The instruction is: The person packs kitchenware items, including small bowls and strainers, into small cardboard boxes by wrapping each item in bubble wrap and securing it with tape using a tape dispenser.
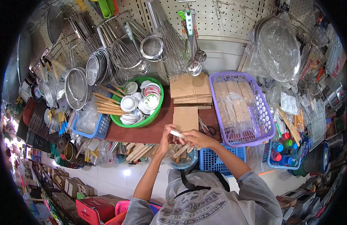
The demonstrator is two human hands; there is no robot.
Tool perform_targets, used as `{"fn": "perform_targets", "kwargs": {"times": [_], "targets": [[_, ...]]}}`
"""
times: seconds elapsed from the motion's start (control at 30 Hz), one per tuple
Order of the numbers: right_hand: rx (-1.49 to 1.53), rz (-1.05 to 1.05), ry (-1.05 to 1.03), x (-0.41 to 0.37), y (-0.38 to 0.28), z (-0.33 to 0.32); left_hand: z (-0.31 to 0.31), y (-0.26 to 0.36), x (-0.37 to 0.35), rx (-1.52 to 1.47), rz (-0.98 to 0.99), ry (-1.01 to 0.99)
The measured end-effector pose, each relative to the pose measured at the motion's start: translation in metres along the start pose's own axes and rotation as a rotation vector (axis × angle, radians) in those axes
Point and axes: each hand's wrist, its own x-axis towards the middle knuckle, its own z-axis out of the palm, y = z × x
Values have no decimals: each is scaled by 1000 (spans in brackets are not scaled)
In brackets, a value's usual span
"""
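Above the front edge of the brown table, my left hand (166, 139) and my right hand (195, 138) meet around a thin white piece (177, 134). It is seen nearly edge-on and looks like a small dish. My left fingers close on its left end, while my right fingers pinch the other end. Just beyond it lies a brown cardboard sheet (185, 118). Black-handled scissors (208, 127) rest to the right of that sheet. A green basin (159, 108) at the left holds small white bowls and dishes (143, 98) and several wooden-handled tools (109, 103).
A purple basket (269, 125) with wrapped packs (235, 101) stands right of a brown cardboard stack (190, 89). Strainers (76, 88), whisks and ladles hang from the pegboard (218, 22). Below the table edge are wooden handles (139, 152) and a blue crate (222, 157).
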Motion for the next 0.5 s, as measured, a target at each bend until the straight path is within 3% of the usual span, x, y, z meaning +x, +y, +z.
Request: {"fn": "perform_targets", "kwargs": {"times": [0.5], "targets": [[107, 32, -26, -1, 5, -4, 7, 2, 5, -36, -10, 9]]}}
